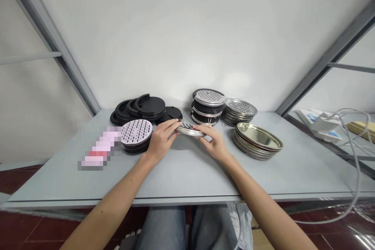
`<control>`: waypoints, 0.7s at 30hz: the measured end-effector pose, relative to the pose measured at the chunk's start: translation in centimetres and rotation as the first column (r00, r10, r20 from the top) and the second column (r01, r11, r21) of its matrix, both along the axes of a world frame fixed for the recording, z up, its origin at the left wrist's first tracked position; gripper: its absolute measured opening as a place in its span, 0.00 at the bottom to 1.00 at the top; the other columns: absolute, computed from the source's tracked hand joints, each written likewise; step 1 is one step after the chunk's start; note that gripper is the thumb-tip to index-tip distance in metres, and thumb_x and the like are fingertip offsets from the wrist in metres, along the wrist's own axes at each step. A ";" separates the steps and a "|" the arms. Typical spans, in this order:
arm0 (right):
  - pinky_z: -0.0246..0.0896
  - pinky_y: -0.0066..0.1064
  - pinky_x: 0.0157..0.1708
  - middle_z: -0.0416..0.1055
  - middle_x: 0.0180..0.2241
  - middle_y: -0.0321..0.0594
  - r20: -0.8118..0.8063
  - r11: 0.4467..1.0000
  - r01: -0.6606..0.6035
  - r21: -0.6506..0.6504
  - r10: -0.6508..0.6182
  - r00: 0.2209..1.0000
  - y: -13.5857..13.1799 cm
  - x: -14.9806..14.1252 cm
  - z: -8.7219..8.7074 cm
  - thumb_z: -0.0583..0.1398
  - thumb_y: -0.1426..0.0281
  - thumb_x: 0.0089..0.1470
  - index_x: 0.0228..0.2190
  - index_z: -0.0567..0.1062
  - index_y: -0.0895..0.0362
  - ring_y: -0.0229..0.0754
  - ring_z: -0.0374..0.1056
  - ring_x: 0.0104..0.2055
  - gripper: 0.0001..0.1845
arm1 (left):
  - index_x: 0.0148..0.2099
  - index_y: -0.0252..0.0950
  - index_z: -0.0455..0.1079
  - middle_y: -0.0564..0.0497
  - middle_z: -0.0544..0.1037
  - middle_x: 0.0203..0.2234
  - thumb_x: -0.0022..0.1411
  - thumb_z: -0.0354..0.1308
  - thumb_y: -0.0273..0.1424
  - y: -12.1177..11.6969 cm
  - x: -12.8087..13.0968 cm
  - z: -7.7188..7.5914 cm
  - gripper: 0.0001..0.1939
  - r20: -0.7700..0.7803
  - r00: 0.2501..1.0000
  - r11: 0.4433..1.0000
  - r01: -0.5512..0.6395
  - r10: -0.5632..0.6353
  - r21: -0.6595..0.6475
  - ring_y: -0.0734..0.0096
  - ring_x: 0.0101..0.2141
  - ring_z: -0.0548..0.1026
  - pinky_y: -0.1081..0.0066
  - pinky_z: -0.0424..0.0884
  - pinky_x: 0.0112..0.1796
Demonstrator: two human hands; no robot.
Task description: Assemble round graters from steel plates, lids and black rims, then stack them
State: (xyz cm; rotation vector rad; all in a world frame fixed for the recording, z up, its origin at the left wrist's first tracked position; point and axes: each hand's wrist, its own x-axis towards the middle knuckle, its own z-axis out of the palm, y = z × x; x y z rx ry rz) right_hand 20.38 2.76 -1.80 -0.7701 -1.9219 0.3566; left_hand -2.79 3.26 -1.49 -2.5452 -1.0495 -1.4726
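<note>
A round metal grater plate [190, 130] with a silvery rim is held above the table, tilted nearly edge-on to me. My left hand [163, 137] grips its left edge between fingers and thumb. On the opposite edge, my right hand [214, 140] closes with its thumb below and fingers on top. Left of my left hand, a perforated grater disc [136, 131] lies on a stack of dark discs. Shiny gold-toned round lids [258, 137] are piled to the right of my right hand. The underside of the held plate is hidden.
Black round covers [150, 105] lie heaped at the back left. Behind my hands stands a stack of black-and-silver graters [208, 105], beside more metal grater discs [239, 109]. A white cable [356, 172] hangs at the right edge. A metal frame post [307, 97] rises there.
</note>
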 end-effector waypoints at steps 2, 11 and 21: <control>0.62 0.43 0.51 0.74 0.48 0.44 -0.031 0.997 0.064 -0.046 -0.066 0.997 0.0 -0.1 0.0 0.60 0.69 0.54 0.49 0.72 0.52 0.47 0.68 0.50 0.19 | 0.55 0.41 0.69 0.47 0.77 0.47 0.65 0.55 0.29 0.0 0.0 -0.2 0.16 0.076 0.997 1.000 0.022 -0.022 -0.005 0.61 0.48 0.74 0.59 0.69 0.50; 0.67 0.41 0.43 0.78 0.36 0.44 -0.248 0.904 -0.012 -0.428 -0.105 0.963 1.1 -0.5 -0.9 0.64 0.61 0.48 0.34 0.77 0.59 0.48 0.72 0.40 0.14 | 0.51 0.35 0.72 0.45 0.77 0.46 0.62 0.58 0.36 0.2 0.6 0.1 0.16 0.527 0.848 0.948 0.208 -0.054 -0.239 0.61 0.47 0.75 0.63 0.71 0.49; 0.62 0.41 0.48 0.77 0.41 0.41 -0.213 0.971 0.163 -0.173 -0.199 0.957 0.6 0.1 -0.2 0.63 0.70 0.49 0.39 0.79 0.51 0.47 0.70 0.45 0.12 | 0.63 0.41 0.57 0.46 0.68 0.57 0.61 0.59 0.32 0.3 -0.1 0.3 0.29 0.185 0.983 0.977 0.029 0.011 -0.212 0.60 0.56 0.68 0.59 0.64 0.56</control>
